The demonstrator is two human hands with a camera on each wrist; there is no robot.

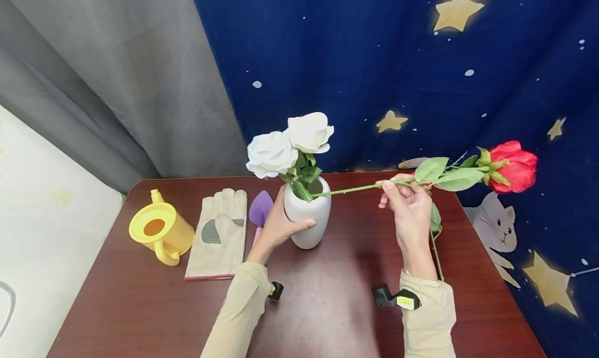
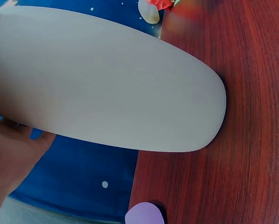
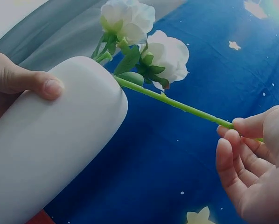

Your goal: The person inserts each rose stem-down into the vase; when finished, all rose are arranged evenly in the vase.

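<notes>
Okay, I see left hand (image 1: 282,224) curled round the white vase (image 1: 311,221), well in from side edges of the table (image 1: 327,306), two white roses (image 1: 272,152) inside. Right hand (image 1: 412,212) pinches red rose (image 1: 516,166) by its stem, end at vase mouth, bloom seen beyond table's right edge. Wood stretches between forearms (image 1: 428,316); purple trowel (image 1: 260,208) nearest vase's left, then glove (image 1: 212,256), yellow watering can (image 1: 174,230).

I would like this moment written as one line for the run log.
left hand: grips white vase | right hand: pinches red rose by stem | stem: reaches vase mouth | two white roses: in vase
</notes>
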